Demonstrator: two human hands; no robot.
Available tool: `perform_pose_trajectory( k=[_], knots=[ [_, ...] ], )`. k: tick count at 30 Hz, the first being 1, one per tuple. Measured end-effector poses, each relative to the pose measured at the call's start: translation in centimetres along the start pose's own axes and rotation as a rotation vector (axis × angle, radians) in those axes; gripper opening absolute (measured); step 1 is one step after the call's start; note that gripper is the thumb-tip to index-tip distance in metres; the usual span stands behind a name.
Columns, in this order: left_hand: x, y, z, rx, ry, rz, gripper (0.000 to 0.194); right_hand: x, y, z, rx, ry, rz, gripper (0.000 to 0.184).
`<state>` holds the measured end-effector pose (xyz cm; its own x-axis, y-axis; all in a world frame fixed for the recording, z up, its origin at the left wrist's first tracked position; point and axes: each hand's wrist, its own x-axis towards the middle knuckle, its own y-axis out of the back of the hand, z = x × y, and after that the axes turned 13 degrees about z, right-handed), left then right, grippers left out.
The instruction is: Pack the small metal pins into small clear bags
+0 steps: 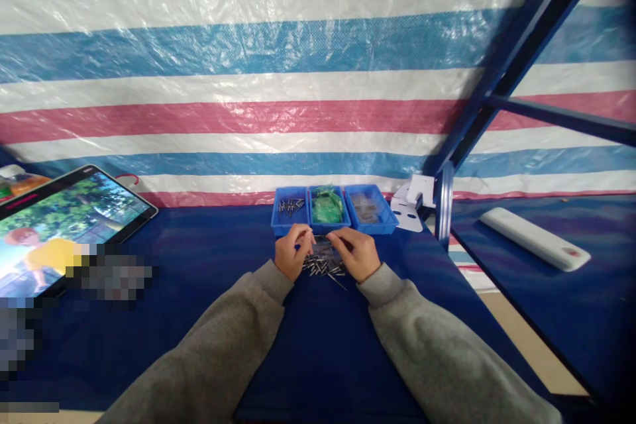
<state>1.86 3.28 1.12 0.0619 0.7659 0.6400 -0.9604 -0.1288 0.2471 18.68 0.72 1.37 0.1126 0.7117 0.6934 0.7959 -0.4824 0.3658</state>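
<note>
My left hand (pixel 294 250) and my right hand (pixel 356 253) face each other over the table, their fingers pinched. Stretched between the fingertips is what looks like a small clear plastic bag (pixel 322 247), its outline faint. Just below the hands lies a loose pile of thin metal rivets (pixel 322 266), with one long pin pointing toward me. Behind the hands stand three blue bins in a row: the left bin (pixel 274 220) holds more rivets, the middle bin (pixel 312 224) holds a green plastic bundle, and the right bin (pixel 390 217) holds clear, flat pieces resembling bags.
A tablet (pixel 114 212) playing a video leans at the left, with a bottle (pixel 24 182) behind it. White cut-out card (pixel 410 212) stands right of the bins beside a blue metal post (pixel 444 209). A long white device (pixel 536 238) lies on the right-hand table, across a gap.
</note>
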Motion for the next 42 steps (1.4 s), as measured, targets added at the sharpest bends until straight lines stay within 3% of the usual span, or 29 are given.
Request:
perform_pose_trajectory(
  k=[5,8,11,20,29,37,42],
  knots=[
    [0.42,-0.01,0.28,0.146,-0.168,-0.009,0.021,0.09,0.12,-0.08,0.003,-0.02,0.008,0.031],
    [0.49,0.03,0.25,0.154,-0.195,0.015,0.02,0.12,0.18,-0.08,-0.001,-0.022,0.033,0.03],
    [0.43,0.05,0.06,0.14,-0.164,0.049,0.019,0.12,0.2,-0.1,-0.01,-0.027,0.044,0.031],
    [0.15,-0.41,-0.46,0.068,-0.023,-0.019,0.02,0.14,0.3,-0.34,0.03,-0.026,-0.008,0.026],
    [0.1,-0.27,-0.3,0.029,0.004,-0.055,0.017,0.02,0.32,-0.43,0.086,-0.044,-0.061,0.025],
    [0.48,-0.29,-0.62,-0.19,0.161,-0.012,0.018,0.21,0.35,-0.43,0.063,-0.056,-0.057,0.031],
    [0.57,-0.51,-0.38,-0.308,0.163,0.052,0.016,0.13,0.05,0.1,0.005,-0.013,-0.067,0.033]
  ],
)
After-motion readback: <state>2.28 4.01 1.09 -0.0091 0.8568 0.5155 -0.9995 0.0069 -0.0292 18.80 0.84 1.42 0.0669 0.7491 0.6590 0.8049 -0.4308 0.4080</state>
